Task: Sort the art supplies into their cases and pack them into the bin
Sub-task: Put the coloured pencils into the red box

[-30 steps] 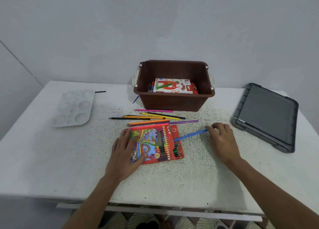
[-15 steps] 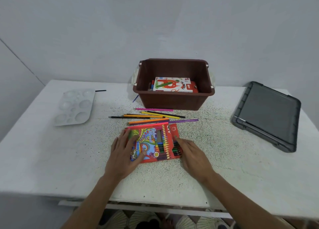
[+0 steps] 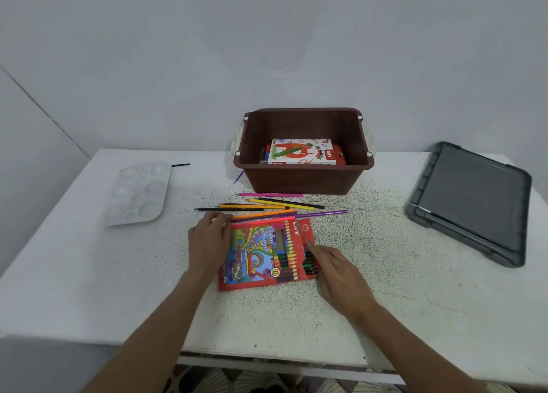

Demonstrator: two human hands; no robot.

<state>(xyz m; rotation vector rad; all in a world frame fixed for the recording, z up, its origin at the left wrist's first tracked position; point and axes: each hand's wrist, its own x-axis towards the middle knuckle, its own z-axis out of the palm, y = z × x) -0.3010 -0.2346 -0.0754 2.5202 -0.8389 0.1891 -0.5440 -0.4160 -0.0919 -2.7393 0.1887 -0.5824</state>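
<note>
Left hand (image 3: 207,244), fingers loosely straight, braces the pencil case (image 3: 255,256) edge, apparently steadying it while the right hand (image 3: 338,271), fingers extended, tucks pencils in

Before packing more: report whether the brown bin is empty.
Not empty: an oil pastels box lies flat inside the brown bin.

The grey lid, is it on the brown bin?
No, the grey lid lies flat on the table, to the right of the open brown bin and apart from it.
</note>
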